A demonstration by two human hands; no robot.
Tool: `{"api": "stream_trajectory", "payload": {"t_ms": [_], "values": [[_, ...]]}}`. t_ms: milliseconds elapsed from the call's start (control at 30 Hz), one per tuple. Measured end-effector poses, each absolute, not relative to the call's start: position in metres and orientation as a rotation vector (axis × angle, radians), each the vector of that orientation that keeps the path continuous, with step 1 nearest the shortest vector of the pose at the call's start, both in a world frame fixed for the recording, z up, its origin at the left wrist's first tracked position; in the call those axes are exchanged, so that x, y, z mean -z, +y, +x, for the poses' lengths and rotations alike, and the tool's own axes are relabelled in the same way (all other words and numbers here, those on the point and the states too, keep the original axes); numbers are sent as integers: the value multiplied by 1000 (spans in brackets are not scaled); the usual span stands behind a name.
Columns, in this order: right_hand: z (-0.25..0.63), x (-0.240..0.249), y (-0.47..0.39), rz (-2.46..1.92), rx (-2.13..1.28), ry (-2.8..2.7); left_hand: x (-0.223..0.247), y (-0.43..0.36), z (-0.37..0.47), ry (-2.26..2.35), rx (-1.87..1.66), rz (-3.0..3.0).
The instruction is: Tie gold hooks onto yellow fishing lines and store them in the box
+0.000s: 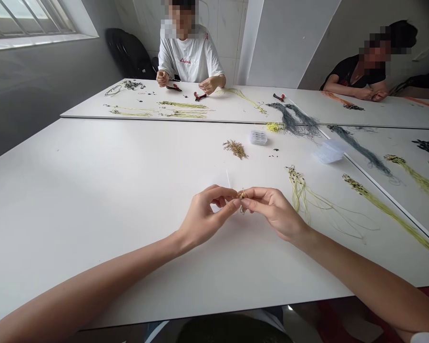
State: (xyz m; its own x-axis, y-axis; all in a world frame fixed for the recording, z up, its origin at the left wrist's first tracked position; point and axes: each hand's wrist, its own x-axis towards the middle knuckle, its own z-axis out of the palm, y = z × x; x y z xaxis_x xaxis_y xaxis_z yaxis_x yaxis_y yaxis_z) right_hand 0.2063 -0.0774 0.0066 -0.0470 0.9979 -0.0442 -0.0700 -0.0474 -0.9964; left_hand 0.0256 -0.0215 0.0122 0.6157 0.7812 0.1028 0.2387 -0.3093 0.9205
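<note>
My left hand [211,208] and my right hand [271,209] meet fingertip to fingertip over the white table. Between them they pinch a small cluster of gold-coloured hooks [242,209], partly covered by the thumbs and too small to make out in detail. A thin white strand [228,178] rises beside the left fingertips. Beyond my hands lies a loose pile of similar gold-coloured hooks [236,148]. To the right of my right hand rests a bundle of yellow-green cords [297,188] with dark bits at its top end.
A small clear box [258,137] stands behind the pile, and a clear container [329,151] farther right. More yellow-green cords [386,209] and grey cords [289,119] lie beyond. Across the table, one person [189,57] sits near red-handled pliers [200,96]; another person [357,81] sits right.
</note>
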Motion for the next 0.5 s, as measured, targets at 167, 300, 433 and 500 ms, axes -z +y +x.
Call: {"api": "stream_trajectory", "payload": {"t_ms": [167,300,433,500], "values": [[207,-5,-78,-1192,-1373,-1245,-9,-18,25,762,-648,1783],[209,-3,-77,-1174,-1452,-1262,-8,-17,24,728,-622,1794],[211,-1,-75,-1160,-1498,-1259,-11,-17,24,726,-601,1860],[212,-1,-74,-1155,-1506,-1260,-12,-17,24,721,-593,1886]]}}
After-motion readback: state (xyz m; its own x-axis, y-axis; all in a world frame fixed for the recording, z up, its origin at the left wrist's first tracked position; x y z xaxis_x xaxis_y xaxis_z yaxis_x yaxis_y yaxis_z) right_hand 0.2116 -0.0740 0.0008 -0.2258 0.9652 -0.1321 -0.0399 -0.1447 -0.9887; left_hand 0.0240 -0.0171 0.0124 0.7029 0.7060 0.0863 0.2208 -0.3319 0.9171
